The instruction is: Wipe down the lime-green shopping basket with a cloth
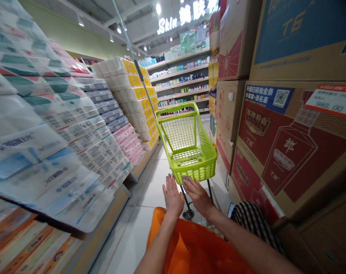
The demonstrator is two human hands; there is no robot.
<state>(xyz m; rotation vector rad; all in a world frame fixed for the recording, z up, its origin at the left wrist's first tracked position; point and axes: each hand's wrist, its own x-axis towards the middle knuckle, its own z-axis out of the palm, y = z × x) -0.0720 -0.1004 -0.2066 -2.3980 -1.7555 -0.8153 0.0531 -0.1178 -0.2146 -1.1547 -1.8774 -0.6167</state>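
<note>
A lime-green plastic shopping cart (190, 169) stands in the aisle in front of me, its basket holding nothing that I can see. My left hand (173, 196) is at the basket's near left corner, fingers stretched upward and nothing in them. Beside it, my right hand (197, 194) reaches over the near edge with its fingers out flat, close to or touching the rim; exact contact is hard to make out. Dark metal legs and a caster wheel (188, 214) show below the basket. An orange garment covers my front.
Stacked tissue packs (44, 167) line the left side, with yellow-and-white paper rolls (133, 95) farther on. Large liquor cartons (292, 148) rise close on the right. A slanted metal pole (138, 70) runs up by the cart. Shelves of small goods (181, 78) stand ahead. Striped fabric (255, 224) is at lower right.
</note>
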